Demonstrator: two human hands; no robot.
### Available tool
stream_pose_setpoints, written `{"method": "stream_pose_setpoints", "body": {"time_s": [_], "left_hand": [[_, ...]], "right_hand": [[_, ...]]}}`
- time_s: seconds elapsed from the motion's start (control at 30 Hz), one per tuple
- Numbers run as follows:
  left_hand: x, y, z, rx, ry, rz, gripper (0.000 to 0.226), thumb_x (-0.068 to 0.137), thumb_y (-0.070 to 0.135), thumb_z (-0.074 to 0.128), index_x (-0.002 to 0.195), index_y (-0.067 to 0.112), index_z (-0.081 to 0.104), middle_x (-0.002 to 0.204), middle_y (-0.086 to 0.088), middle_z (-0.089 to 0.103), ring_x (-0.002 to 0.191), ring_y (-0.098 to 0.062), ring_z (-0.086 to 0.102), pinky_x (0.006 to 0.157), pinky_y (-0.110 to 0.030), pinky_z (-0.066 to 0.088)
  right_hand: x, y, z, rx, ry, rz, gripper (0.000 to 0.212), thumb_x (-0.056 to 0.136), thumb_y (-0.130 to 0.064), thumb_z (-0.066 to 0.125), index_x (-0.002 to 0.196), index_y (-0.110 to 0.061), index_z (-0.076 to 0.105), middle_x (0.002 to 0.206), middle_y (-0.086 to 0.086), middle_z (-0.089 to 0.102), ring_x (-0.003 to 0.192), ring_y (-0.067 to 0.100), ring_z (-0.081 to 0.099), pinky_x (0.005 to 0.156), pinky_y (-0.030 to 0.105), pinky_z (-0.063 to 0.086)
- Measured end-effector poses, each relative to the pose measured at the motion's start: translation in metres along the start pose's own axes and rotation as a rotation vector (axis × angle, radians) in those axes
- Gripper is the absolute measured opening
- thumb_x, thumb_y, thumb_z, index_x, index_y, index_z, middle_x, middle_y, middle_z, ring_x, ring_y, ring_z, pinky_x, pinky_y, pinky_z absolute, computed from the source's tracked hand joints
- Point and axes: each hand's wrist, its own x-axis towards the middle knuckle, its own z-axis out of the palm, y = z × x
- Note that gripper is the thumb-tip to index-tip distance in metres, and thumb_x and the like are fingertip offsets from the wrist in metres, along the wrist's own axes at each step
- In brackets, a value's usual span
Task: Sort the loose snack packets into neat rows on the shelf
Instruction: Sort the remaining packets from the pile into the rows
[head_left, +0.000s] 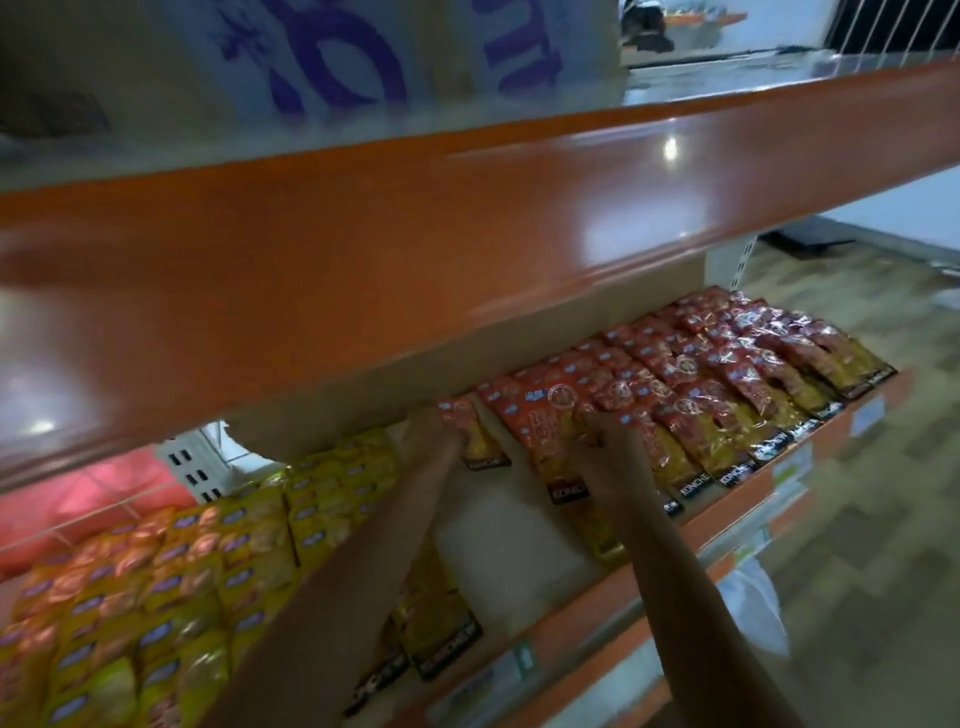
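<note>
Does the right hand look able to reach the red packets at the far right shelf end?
Probably yes: the right hand is over that shelf, and nothing stands between it and those red packets, though the arm may need to stretch.

Both your arms are bare and stretched forward. Your left forearm (332, 597) comes in from 7 o'clock and runs toward 1 o'clock, wrist straight. Your left hand (434, 434) is at the left edge of a red packet (483, 436), but blur hides whether the fingers grip it. Your right forearm (675, 582) comes in from 5 o'clock and runs toward 11 o'clock. Your right hand (608, 447) is back-up with the knuckles bent, its fingers (584, 431) curled down onto an orange packet (540, 415). It lies at 3 o'clock from the left hand, and the two are apart.
</note>
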Motion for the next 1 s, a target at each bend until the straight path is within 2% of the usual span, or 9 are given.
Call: {"method": "stream_pose_setpoints", "body": {"time_s": [0.17,0.27,0.37,0.47,0.57,0.67,0.77,0.9,1.0], "left_hand": [[0.004,0.009,0.012,0.12,0.107,-0.023,0.038,0.087,0.027,0.06,0.12,0.008,0.057,0.114,-0.015,0.066,0.107,-0.032,0.061,0.085,-0.035,0.047],[0.006,0.011,0.02,0.198,0.167,-0.024,0.028,0.091,0.02,0.054,0.115,0.008,0.061,0.114,-0.014,0.066,0.107,-0.031,0.061,0.085,-0.035,0.045],[0.008,0.012,0.024,0.23,0.214,0.003,0.024,0.093,0.019,0.052,0.111,0.009,0.063,0.114,-0.014,0.066,0.106,-0.031,0.062,0.086,-0.037,0.046],[0.012,0.01,0.027,0.262,0.212,0.015,0.024,0.092,0.024,0.054,0.109,0.011,0.066,0.11,-0.012,0.068,0.102,-0.03,0.063,0.082,-0.036,0.046],[0.013,0.01,0.027,0.314,0.179,-0.018,0.029,0.092,0.031,0.056,0.111,0.012,0.068,0.111,-0.011,0.069,0.102,-0.028,0.065,0.082,-0.035,0.047],[0.008,0.011,0.025,0.275,0.17,0.005,0.027,0.09,0.026,0.059,0.109,0.012,0.071,0.109,-0.013,0.07,0.101,-0.029,0.064,0.081,-0.033,0.047],[-0.002,0.018,0.02,0.254,0.216,0.032,0.028,0.093,0.024,0.054,0.113,0.011,0.068,0.112,-0.016,0.068,0.103,-0.031,0.062,0.083,-0.035,0.046],[-0.029,0.038,0.015,-0.132,0.203,0.067,0.032,0.093,0.048,0.051,0.101,0.023,0.07,0.104,-0.004,0.072,0.099,-0.022,0.065,0.088,-0.032,0.05],[-0.042,0.044,0.016,-0.48,0.046,0.051,0.003,0.08,0.038,0.07,0.083,0.036,0.068,0.093,0.002,0.073,0.088,-0.016,0.069,0.086,-0.042,0.056]], "right_hand": [[0.034,0.002,-0.01,-0.027,-0.128,-0.032,0.015,0.085,-0.016,0.055,0.08,-0.03,0.057,0.065,-0.013,0.055,0.054,0.007,0.049,0.051,0.025,0.039],[0.049,-0.003,-0.011,-0.051,-0.177,-0.012,0.028,0.086,-0.014,0.058,0.112,-0.025,0.059,0.086,-0.008,0.062,0.064,0.007,0.057,0.052,0.021,0.041],[0.057,-0.006,-0.011,-0.082,-0.224,-0.033,0.04,0.086,-0.013,0.058,0.125,-0.024,0.056,0.092,-0.01,0.061,0.073,0.01,0.061,0.06,0.03,0.051],[0.062,-0.006,-0.01,-0.1,-0.257,-0.052,0.023,0.085,-0.013,0.057,0.104,-0.025,0.063,0.086,-0.003,0.065,0.077,0.021,0.066,0.067,0.041,0.055],[0.063,-0.009,-0.009,-0.113,-0.279,-0.082,0.011,0.087,-0.01,0.057,0.087,-0.021,0.06,0.087,0.009,0.066,0.086,0.03,0.064,0.065,0.04,0.053],[0.067,-0.012,-0.01,-0.126,-0.3,-0.119,0.021,0.088,-0.01,0.057,0.107,-0.017,0.062,0.08,-0.007,0.059,0.077,0.016,0.062,0.063,0.029,0.049],[0.072,-0.011,-0.01,-0.154,-0.31,-0.145,0.018,0.089,-0.012,0.057,0.097,-0.028,0.057,0.076,-0.016,0.054,0.064,0.001,0.05,0.054,0.017,0.04],[0.073,-0.014,-0.001,-0.112,-0.322,-0.177,0.013,0.09,-0.015,0.057,0.094,-0.027,0.061,0.079,-0.007,0.063,0.066,0.007,0.055,0.049,0.014,0.039],[0.069,-0.015,0.012,-0.126,-0.356,-0.209,0.011,0.093,-0.024,0.056,0.099,-0.023,0.065,0.087,-0.006,0.066,0.078,0.01,0.062,0.061,0.021,0.045]]}}
